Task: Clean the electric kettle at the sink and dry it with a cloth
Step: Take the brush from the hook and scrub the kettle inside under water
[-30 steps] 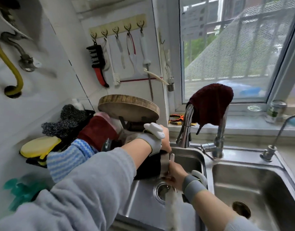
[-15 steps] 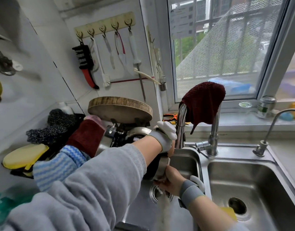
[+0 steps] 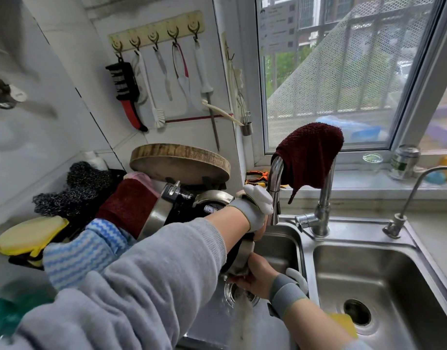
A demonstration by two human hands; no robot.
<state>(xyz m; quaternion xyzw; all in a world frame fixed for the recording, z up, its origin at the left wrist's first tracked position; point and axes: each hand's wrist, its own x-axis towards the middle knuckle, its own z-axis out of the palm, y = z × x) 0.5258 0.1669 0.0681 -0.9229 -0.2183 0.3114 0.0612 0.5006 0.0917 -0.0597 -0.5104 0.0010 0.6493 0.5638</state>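
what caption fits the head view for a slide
Both hands hold a steel kettle tilted over the left sink basin.

A round wooden chopping board (image 3: pixel 179 161) lies in the corner under a hook rail (image 3: pixel 156 34) hung with a black-and-red brush (image 3: pixel 125 90) and a white dish brush (image 3: pixel 149 89), with a yellow sponge (image 3: pixel 28 234) at the left and a can (image 3: pixel 404 161) on the windowsill.
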